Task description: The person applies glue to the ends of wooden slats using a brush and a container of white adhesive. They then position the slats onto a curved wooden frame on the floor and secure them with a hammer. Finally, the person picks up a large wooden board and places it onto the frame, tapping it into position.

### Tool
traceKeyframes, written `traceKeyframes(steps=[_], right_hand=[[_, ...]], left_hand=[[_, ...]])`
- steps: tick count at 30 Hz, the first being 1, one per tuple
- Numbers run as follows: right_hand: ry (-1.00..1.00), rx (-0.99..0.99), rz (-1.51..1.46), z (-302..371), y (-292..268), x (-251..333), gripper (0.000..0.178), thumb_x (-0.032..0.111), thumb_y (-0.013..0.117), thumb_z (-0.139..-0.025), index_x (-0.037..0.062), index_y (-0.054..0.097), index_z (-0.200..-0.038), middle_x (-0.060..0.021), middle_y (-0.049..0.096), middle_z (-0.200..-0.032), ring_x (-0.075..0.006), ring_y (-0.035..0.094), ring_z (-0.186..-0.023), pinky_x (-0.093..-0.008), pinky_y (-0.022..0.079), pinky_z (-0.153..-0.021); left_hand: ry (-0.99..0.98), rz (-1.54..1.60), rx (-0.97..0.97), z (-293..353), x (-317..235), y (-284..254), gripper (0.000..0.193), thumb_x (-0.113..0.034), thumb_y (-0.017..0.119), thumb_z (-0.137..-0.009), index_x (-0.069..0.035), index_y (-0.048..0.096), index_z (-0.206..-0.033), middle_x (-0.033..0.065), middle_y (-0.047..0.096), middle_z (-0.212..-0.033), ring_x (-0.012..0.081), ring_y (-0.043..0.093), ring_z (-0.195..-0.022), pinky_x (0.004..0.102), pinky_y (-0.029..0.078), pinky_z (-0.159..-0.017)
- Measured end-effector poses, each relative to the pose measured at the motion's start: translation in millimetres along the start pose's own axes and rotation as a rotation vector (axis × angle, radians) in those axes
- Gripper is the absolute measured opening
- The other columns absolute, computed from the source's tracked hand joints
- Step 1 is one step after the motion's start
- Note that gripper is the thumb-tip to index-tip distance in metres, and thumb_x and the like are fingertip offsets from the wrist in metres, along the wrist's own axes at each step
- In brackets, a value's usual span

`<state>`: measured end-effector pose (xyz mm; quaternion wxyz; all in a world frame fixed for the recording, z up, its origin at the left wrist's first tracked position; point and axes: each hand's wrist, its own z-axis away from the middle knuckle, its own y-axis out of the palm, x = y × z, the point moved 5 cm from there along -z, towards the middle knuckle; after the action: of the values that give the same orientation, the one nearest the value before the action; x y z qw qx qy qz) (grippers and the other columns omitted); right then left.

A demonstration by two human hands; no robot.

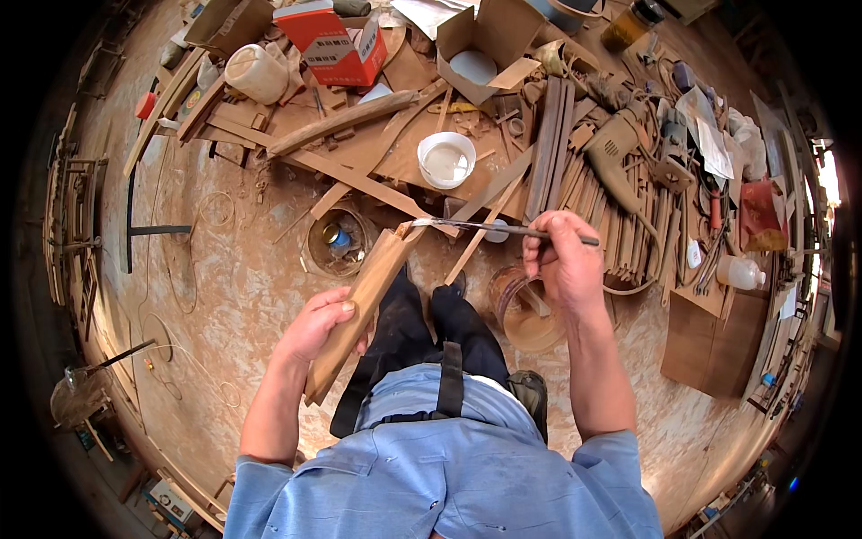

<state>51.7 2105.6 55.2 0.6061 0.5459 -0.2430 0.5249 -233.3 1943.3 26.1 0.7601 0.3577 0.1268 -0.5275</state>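
My left hand [316, 325] is wrapped round a thick, shaped wooden piece [359, 310], thumb on top. The piece slants up and to the right, and its narrower cut end points away from me. My right hand [567, 260] pinches a thin dark stick [512, 230] with a flatter, whitish end. That end lies at the cut end of the wooden piece and seems to touch it; whether it is a brush or a spatula I cannot tell. Just beyond, at the bench's near edge, stands a white tub [446, 160] with pale contents.
Wood strips, a red box [332, 45], a cardboard box [480, 54] and a white jug [258, 74] crowd the bench. A power drill [620, 153] lies at the right on stacked slats. Two buckets, one holding a blue can [338, 237], stand on the floor near my feet.
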Motion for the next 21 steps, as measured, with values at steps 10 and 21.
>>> traceKeyframes(steps=[10, 21], right_hand=[[0.167, 0.096, -0.047, -20, 4, 8, 0.028, 0.026, 0.060, -0.093, 0.0017, 0.058, -0.080, -0.0096, 0.054, -0.055, -0.0154, 0.046, -0.041, -0.0263, 0.035, -0.039], [0.156, 0.119, 0.223, -13, 19, 23, 0.031, 0.028, 0.062, -0.092, 0.0003, 0.057, -0.080, -0.0071, 0.056, -0.059, -0.0131, 0.051, -0.046, -0.0246, 0.040, -0.038]], left_hand=[[-0.097, -0.014, 0.049, 4, 11, -4, 0.044, -0.026, 0.062, -0.079, 0.007, 0.056, -0.107, 0.0187, 0.062, -0.074, 0.0271, 0.063, -0.055, 0.0355, 0.052, -0.050], [-0.187, -0.109, 0.097, 11, 11, -12, 0.044, -0.031, 0.065, -0.079, 0.007, 0.057, -0.101, 0.0175, 0.063, -0.074, 0.0259, 0.063, -0.056, 0.0357, 0.052, -0.050]])
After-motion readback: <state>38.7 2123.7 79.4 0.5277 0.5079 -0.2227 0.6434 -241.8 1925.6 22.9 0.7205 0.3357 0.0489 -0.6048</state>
